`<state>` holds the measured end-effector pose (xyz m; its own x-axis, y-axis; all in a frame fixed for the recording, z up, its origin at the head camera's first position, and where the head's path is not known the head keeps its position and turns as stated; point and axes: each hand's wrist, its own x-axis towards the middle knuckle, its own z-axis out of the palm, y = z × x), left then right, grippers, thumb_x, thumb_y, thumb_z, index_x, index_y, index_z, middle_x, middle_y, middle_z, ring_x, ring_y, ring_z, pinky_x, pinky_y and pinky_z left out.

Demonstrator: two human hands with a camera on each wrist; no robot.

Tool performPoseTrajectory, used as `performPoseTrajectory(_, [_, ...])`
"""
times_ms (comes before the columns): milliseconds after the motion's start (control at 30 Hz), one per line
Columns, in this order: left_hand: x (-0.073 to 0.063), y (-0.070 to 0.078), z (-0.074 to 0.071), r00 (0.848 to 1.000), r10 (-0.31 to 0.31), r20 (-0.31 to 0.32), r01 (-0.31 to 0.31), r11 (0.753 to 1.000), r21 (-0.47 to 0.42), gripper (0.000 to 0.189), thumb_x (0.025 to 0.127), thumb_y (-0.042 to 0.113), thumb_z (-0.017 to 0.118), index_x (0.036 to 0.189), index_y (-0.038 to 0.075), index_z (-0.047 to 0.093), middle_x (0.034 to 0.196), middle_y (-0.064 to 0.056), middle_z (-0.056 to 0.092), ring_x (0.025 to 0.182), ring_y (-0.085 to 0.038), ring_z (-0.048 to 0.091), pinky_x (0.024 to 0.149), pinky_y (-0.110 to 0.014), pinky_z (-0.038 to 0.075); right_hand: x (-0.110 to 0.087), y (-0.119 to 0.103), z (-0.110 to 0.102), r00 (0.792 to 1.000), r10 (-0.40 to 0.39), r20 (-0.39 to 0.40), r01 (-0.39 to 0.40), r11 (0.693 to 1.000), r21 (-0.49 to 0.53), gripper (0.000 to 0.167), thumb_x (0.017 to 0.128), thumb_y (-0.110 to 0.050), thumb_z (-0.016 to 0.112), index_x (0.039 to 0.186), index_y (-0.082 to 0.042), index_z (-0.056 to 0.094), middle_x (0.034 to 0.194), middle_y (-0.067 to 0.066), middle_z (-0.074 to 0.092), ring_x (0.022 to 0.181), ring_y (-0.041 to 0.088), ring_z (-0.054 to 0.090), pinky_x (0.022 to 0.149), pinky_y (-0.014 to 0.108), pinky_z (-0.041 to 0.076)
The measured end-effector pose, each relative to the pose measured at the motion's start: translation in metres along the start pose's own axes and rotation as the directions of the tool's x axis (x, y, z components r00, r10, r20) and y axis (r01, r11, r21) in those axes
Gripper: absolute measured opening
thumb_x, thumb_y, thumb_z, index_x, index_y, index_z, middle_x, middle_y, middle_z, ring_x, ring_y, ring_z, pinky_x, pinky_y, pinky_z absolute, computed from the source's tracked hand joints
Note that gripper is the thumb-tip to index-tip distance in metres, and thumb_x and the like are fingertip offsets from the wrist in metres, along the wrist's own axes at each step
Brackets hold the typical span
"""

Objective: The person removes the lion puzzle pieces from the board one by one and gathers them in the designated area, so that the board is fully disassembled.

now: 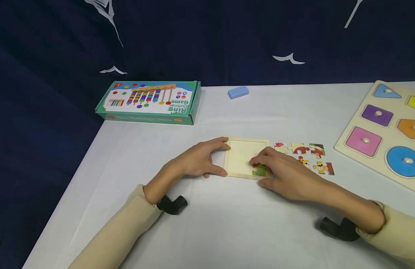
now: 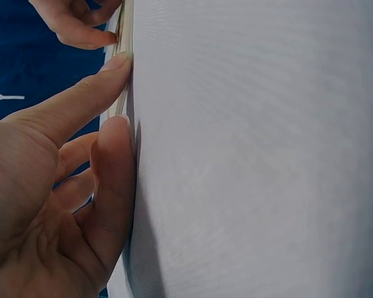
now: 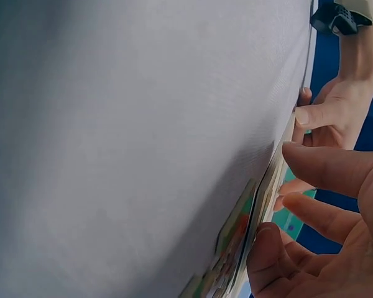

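Observation:
A shallow wooden puzzle tray (image 1: 240, 175) lies on the white table. At its left side is my left hand (image 1: 200, 158), thumb near one corner and forefinger near the other, fingertips touching the rim. My right hand (image 1: 288, 173) arches over the tray's right side. Its bent fingers hold a green and red puzzle piece (image 1: 260, 170) in the near right corner, partly covered by the hand. In the right wrist view the right thumb (image 3: 311, 164) is close to the tray's edge (image 3: 280, 161). The left wrist view shows the left thumb (image 2: 87, 102) pressing the rim.
Several loose puzzle pieces (image 1: 317, 150) lie right of the tray, some behind the right hand. A knobbed shape board (image 1: 355, 162) occupies the far right. Toward the back are a green game box (image 1: 146, 102) and a blue block (image 1: 238, 92). A dark curtain (image 1: 207, 41) hangs behind.

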<state>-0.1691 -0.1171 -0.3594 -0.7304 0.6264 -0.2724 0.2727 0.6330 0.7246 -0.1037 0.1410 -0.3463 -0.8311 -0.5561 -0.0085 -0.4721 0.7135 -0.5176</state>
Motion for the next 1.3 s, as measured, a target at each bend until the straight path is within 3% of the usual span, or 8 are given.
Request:
performPoseTrajectory(433, [0.0000, 0.0007, -0.0006, 1.000, 0.002, 0.002, -0.002, 1.000, -0.007, 0.070, 0.079, 0.020, 0.085, 0.140, 0.009, 0.052, 0.159, 0.005, 0.028, 0.051, -0.018, 0.059, 0.061, -0.029, 0.051, 0.0083, -0.0023, 0.0014, 1.000, 0.016, 0.006, -0.016, 0.999, -0.027, 0.040, 0.081, -0.003, 0.079, 0.120, -0.003, 0.067, 0.105, 0.004, 0.052, 0.075, 0.013, 0.050, 0.064, 0.028, 0.044])
performPoseTrajectory(867, [0.0003, 0.0007, -0.0008, 1.000, -0.007, 0.004, 0.007, 1.000, -0.001, 0.071, 0.079, 0.021, 0.085, 0.140, 0.010, 0.052, 0.160, 0.005, 0.028, 0.050, -0.018, 0.059, 0.063, -0.029, 0.051, 0.0094, -0.0027, 0.0023, 0.999, 0.044, -0.024, -0.044, 0.999, -0.031, 0.035, 0.079, -0.004, 0.081, 0.111, -0.006, 0.067, 0.101, 0.003, 0.052, 0.077, 0.014, 0.048, 0.067, 0.031, 0.043])
performPoseTrajectory(1300, [0.0003, 0.0019, -0.0008, 1.000, -0.008, 0.002, 0.008, 1.000, 0.004, 0.072, 0.079, 0.021, 0.085, 0.141, 0.010, 0.051, 0.159, 0.005, 0.028, 0.049, -0.018, 0.059, 0.064, -0.029, 0.050, 0.0100, -0.0028, 0.0014, 0.996, 0.017, -0.087, -0.017, 1.000, -0.008, 0.033, 0.074, -0.005, 0.085, 0.103, -0.011, 0.069, 0.098, 0.001, 0.060, 0.081, 0.017, 0.053, 0.070, 0.034, 0.044])
